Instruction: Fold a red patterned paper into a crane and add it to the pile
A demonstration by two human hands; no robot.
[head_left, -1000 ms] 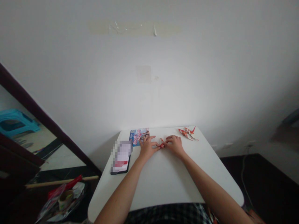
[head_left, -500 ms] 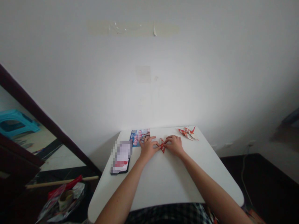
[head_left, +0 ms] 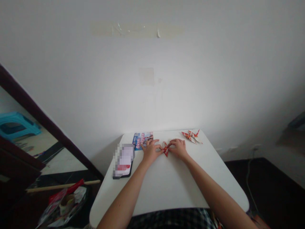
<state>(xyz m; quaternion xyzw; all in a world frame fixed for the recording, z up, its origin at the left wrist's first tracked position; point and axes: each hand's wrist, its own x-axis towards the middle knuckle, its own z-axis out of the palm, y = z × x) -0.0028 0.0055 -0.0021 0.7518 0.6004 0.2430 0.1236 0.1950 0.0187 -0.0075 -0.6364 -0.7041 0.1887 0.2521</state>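
White wall (head_left: 202, 82) is rising behind the white table (head_left: 171, 187), which is standing right up against it. Above the table, a yellowish tape strip (head_left: 135, 29) is running across the wall, with a faint square patch (head_left: 146, 76) sitting lower down. Dark floor (head_left: 267, 171) is showing right of the table, with a pale cable (head_left: 247, 178) trailing down onto it.

Left of the table: dark frame (head_left: 49, 116) slanting down the wall, blue stool (head_left: 19, 124) showing beyond it. Wooden pole (head_left: 92, 182) is lying low on that side.

Containers: clear plastic bag (head_left: 45, 216) is sitting below and left of the table, holding a yellowish tub (head_left: 67, 204) (contents too blurry to call). Red wrapper (head_left: 73, 188) is lying by the tub; can't tell if it's inside the bag.

On the table: small red folded paper (head_left: 166, 152) is resting toward the far edge, near mid-width. Left hand (head_left: 152, 151) is pinching its left side, thumb and index nearly closed, other fingers spreading. Right hand (head_left: 178, 148) is pinching the right side, fingertips together, rest curling.

Red-and-white folded paper pieces (head_left: 192, 136) are lying at the table's far right corner. Blue printed leaflet (head_left: 139, 140) is lying at the far left corner, phone (head_left: 125, 160) resting along the left edge, screen pixelated. Dark checked cloth (head_left: 171, 219) is showing at the table's near edge.
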